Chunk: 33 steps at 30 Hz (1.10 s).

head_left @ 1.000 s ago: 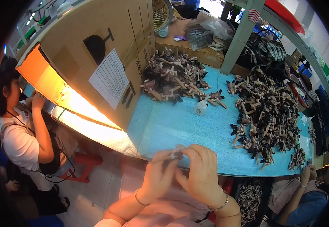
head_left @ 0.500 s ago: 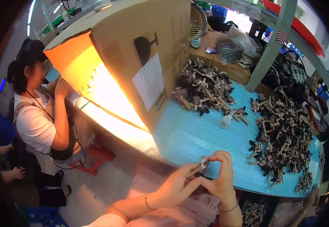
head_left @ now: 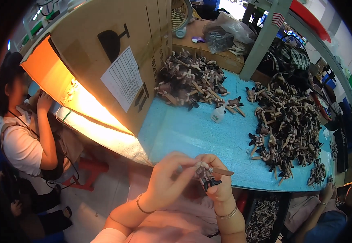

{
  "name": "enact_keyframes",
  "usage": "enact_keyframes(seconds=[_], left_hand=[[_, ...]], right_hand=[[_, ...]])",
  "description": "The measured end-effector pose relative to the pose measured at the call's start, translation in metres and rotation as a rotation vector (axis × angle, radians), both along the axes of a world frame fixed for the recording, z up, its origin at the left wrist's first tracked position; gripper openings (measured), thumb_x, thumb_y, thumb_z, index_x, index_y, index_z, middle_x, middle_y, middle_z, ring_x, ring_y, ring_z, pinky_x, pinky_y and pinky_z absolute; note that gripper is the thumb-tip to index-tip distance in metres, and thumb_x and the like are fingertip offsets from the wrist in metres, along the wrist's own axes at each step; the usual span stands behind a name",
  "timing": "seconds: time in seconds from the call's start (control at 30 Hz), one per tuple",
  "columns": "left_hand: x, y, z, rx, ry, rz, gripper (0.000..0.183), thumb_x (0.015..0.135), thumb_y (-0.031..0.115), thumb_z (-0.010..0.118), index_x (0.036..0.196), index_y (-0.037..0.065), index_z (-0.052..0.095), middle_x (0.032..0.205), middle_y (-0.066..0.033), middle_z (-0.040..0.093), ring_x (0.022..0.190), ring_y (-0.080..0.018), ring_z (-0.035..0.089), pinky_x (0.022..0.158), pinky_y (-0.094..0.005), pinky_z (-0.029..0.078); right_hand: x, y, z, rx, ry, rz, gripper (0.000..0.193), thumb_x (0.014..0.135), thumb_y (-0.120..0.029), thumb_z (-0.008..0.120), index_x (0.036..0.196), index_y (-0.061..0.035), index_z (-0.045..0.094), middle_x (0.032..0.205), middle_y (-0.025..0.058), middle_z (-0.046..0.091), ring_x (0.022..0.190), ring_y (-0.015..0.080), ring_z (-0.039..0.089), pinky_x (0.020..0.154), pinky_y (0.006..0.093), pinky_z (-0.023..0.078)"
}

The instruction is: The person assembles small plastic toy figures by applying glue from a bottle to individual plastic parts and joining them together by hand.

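Note:
Close in front of me, at the table's near edge, my right hand [head_left: 221, 190] is closed round a small toy figurine [head_left: 203, 174] with a brown body and black boots. A flat brown blade-like piece sticks out from it to the right. My left hand [head_left: 170, 178] pinches at the figurine's upper end, and its fingertips partly hide that end. Similar figurines lie heaped in a large pile [head_left: 291, 125] on the right of the blue tabletop [head_left: 184, 137], and another pile [head_left: 194, 79] lies farther back. By the back pile stands a small white squeeze bottle [head_left: 217, 114].
A big cardboard box [head_left: 83, 44], brightly lit inside, stands at left; a person [head_left: 26, 137] sits by its opening. A grey post [head_left: 261, 44] rises behind the table. Below the edge is a dark crate [head_left: 263, 218] of parts. Another person's hand [head_left: 328, 192] is at right.
My view has shifted, so the box and piles sit farther left. The figurine has turned, its boots and brown blade now showing, and my left fingers have come onto its upper end.

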State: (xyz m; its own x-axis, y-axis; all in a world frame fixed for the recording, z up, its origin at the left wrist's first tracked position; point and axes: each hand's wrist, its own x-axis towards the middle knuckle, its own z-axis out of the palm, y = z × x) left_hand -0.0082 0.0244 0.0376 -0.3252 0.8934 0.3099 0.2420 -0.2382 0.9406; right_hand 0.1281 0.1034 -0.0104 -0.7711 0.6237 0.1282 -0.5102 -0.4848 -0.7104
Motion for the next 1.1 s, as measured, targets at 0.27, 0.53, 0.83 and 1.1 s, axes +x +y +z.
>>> enact_keyframes(seconds=[0.27, 0.53, 0.83, 1.1], left_hand=[[0.008, -0.001, -0.018, 0.126, 0.058, 0.075, 0.014, 0.080, -0.002, 0.059, 0.094, 0.001, 0.060, 0.081, -0.0054, 0.054, 0.070, -0.0105, 0.050, 0.059, -0.0215, 0.038], [0.015, -0.002, -0.017, 0.099, 0.067, 0.139, 0.027, 0.073, -0.001, 0.065, 0.100, 0.002, 0.060, 0.078, -0.0076, 0.054, 0.066, -0.0185, 0.049, 0.059, -0.0267, 0.041], [0.013, 0.000, -0.027, 0.098, 0.201, 0.077, 0.064, 0.066, 0.040, 0.077, 0.114, 0.004, 0.052, 0.087, -0.0035, 0.044, 0.073, -0.0115, 0.042, 0.061, -0.0228, 0.033], [0.012, 0.000, -0.026, 0.041, 0.206, 0.035, 0.069, 0.060, 0.044, 0.079, 0.112, 0.006, 0.054, 0.087, -0.0026, 0.046, 0.073, -0.0122, 0.042, 0.060, -0.0226, 0.033]], right_hand=[[0.000, -0.006, 0.000, -0.016, -0.038, -0.048, 0.074, 0.056, -0.028, 0.086, 0.112, -0.0025, 0.045, 0.112, 0.0059, 0.045, 0.107, 0.0179, 0.045, 0.090, 0.0310, 0.038], [-0.002, -0.006, -0.010, -0.027, -0.057, -0.107, 0.073, 0.060, -0.036, 0.082, 0.112, -0.0013, 0.044, 0.113, 0.0062, 0.045, 0.106, 0.0174, 0.047, 0.090, 0.0308, 0.039], [-0.008, -0.017, -0.010, -0.027, -0.078, -0.224, 0.067, 0.066, -0.040, 0.077, 0.113, -0.0043, 0.046, 0.108, 0.0060, 0.053, 0.100, 0.0164, 0.052, 0.087, 0.0313, 0.044], [-0.004, -0.018, -0.010, -0.057, -0.069, -0.198, 0.066, 0.067, -0.034, 0.079, 0.114, -0.0043, 0.043, 0.108, 0.0058, 0.052, 0.102, 0.0170, 0.052, 0.088, 0.0321, 0.043]])
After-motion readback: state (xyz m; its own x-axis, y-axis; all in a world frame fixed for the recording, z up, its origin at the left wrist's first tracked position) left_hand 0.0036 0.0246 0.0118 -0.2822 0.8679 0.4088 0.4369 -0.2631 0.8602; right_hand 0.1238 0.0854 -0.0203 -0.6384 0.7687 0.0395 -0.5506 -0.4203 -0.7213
